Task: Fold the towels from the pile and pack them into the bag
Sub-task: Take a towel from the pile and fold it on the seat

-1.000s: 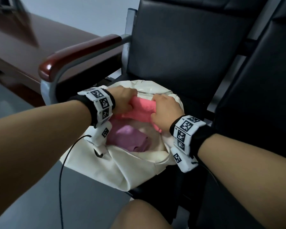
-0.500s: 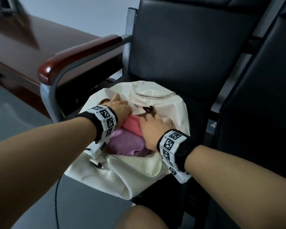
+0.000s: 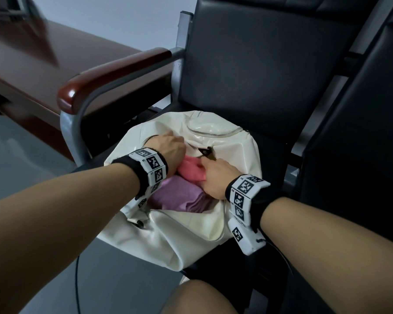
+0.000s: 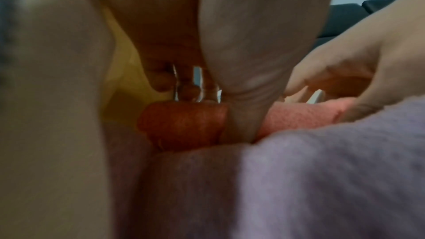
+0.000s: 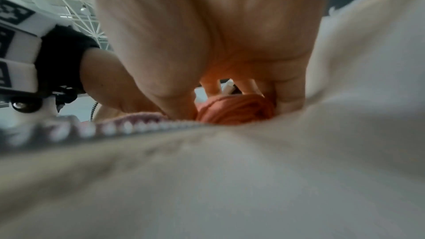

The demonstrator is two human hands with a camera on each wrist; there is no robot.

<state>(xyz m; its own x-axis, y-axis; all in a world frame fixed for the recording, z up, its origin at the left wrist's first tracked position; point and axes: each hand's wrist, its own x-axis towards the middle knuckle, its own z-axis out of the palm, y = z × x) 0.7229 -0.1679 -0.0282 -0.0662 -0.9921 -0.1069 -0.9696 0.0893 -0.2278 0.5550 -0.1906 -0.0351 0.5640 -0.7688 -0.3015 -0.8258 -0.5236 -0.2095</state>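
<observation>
Head view: both hands are sunk further into the white bag [image 3: 168,234] on the chair seat than a second ago. Left hand [image 3: 168,152] and right hand [image 3: 216,177] curl round the pink towel [image 3: 191,169], above the purple towel [image 3: 179,196].

Left wrist view: pink towel [image 4: 184,124] bunched; it may unfold.

Right wrist view: zipper teeth [image 5: 128,126] could snag it.

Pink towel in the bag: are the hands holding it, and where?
Yes. The left hand and right hand grip the pink towel at its opposite ends.
</observation>
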